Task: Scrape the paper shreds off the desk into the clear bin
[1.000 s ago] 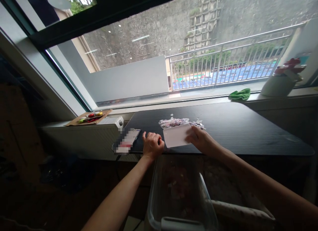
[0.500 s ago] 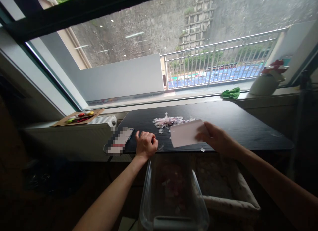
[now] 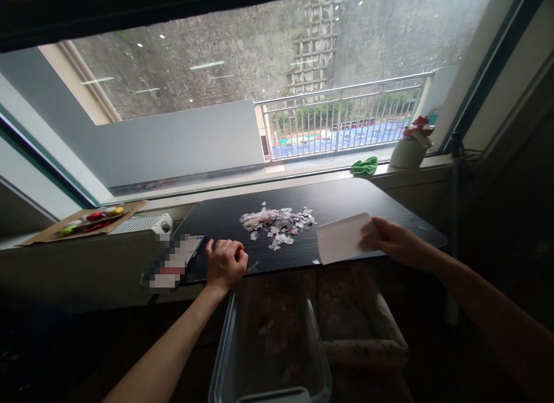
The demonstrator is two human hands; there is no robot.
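Observation:
My right hand (image 3: 381,237) grips a flat white scraper (image 3: 341,241), roughly rectangular with a small hole near one corner. It is held tilted at the table's near edge, apart from the paper pile. Torn paper scraps (image 3: 279,221) lie heaped in the middle of the black table (image 3: 346,198). One loose scrap (image 3: 316,262) sits by the scraper's lower left corner. Curled into a loose fist, my left hand (image 3: 227,263) rests on the near edge, left of the pile, with nothing visible in it. Below the edge is a clear plastic bin (image 3: 322,357) with some scraps inside.
A phone (image 3: 194,247), partly blurred out, lies left of my left hand. A fabric-covered stool or box (image 3: 367,345) stands right of the bin. On the windowsill are a green cloth (image 3: 364,165) and a pale jug-like container (image 3: 407,153). A radiator (image 3: 138,224) is at left.
My right hand has drawn the scraper to the right, away from the pile, so more scraps show. My left hand stays at the table edge. The view has turned right.

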